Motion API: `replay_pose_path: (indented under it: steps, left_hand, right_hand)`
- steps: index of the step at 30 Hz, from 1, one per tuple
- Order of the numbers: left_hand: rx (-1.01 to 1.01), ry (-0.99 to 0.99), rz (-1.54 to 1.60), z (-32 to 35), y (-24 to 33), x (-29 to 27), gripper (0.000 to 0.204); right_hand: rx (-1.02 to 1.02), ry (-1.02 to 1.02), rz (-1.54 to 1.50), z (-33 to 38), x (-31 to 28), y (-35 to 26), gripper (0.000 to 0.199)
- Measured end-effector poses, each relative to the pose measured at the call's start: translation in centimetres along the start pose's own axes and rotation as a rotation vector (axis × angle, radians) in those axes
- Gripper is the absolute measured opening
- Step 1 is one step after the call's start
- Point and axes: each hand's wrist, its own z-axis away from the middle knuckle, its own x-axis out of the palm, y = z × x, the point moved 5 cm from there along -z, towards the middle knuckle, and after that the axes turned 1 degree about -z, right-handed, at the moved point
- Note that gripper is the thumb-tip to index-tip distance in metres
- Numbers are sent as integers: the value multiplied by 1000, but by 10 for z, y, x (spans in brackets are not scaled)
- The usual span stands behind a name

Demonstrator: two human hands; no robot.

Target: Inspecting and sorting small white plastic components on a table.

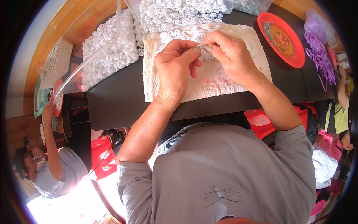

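My two hands meet above a cream towel [150, 74] laid on a dark table. The fingers of my left hand [175, 65] are closed in a pinch, thumb against forefinger. Facing it, my right hand [232, 56] pinches too, and the fingertips of both almost touch. A small white plastic piece [201, 47] shows between them; its exact shape is mostly hidden by the fingers. Just beyond, many loose white oval plastic pieces [186, 34] with holes lie on the towel's far part.
Heaps of white pieces [112, 50] fill a clear container at the left and another [182, 11] at the back. A red plate [296, 58] with small grey metal parts stands right, beside purple cord [320, 61]. Another person's arm [54, 156] is at far left; someone else [341, 104] at far right.
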Motion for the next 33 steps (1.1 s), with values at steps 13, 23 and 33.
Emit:
replay_pose_path:
  steps: [13,23,33]
  left_hand:
    - [108,70,-57,3,0,1,5]
    - [27,68,20,1,-2,-3,6]
    - [-7,-20,-59,1,-2,2,4]
  right_hand:
    - [72,18,-157,-1,10,3,9]
    - [-2,49,-75,-4,-1,1,8]
    - [61,-43,-63,-2,-1,4,6]
